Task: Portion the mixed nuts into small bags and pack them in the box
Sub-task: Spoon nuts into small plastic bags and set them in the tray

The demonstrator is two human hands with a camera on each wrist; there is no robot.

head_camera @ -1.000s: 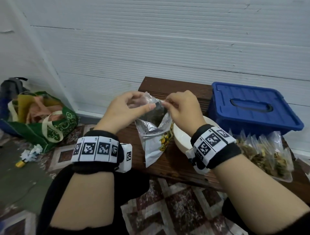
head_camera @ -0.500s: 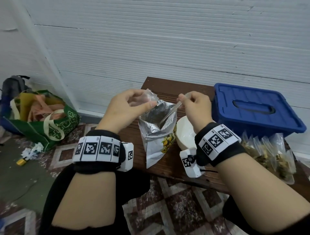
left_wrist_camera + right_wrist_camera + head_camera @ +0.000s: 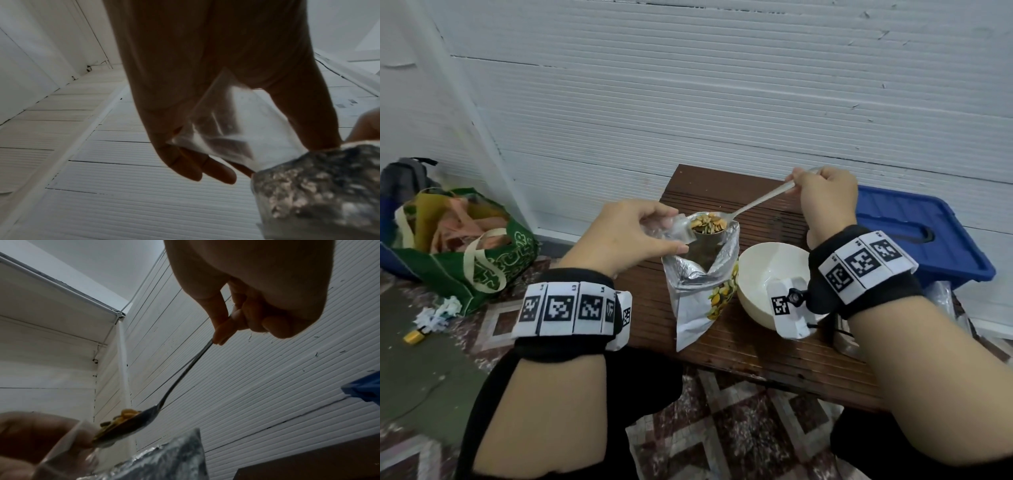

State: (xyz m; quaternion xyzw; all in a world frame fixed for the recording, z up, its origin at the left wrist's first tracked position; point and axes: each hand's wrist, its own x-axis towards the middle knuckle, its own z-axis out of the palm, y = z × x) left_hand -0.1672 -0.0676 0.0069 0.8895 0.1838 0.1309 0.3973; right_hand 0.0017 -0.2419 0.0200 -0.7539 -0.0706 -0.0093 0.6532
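My left hand (image 3: 619, 236) pinches a small clear plastic bag (image 3: 677, 230) by its rim, thumb below and fingers curled above, so its mouth faces the spoon. In the left wrist view the bag (image 3: 222, 129) hangs crumpled between my thumb and fingers, just above the foil edge of the big pouch.

My right hand (image 3: 825, 198) has a closed grip on the handle of a long metal spoon (image 3: 753, 204), thumb and curled fingers clamped round its end. The spoon slopes down to my left, and its bowl carries a heap of mixed nuts (image 3: 708, 222), pale yellow and greenish, right at the mouth of the small bag. From the right wrist view the loaded spoon bowl (image 3: 127, 421) touches or nearly touches the bag's rim; I cannot tell which.

Directly beneath the spoon stands the large silver foil pouch with a nut picture on its front (image 3: 698, 287), open at the top, upright on the dark brown slatted wooden worktop (image 3: 726, 346). Just to its right sits a white round bowl (image 3: 760, 270). Behind the bowl, at the right end of the worktop, is the blue plastic box with its lid on (image 3: 914, 240). Clear filled bags (image 3: 941, 301) show partly behind my right wrist.

On the floor to the left lies a green shopping bag (image 3: 482, 260).
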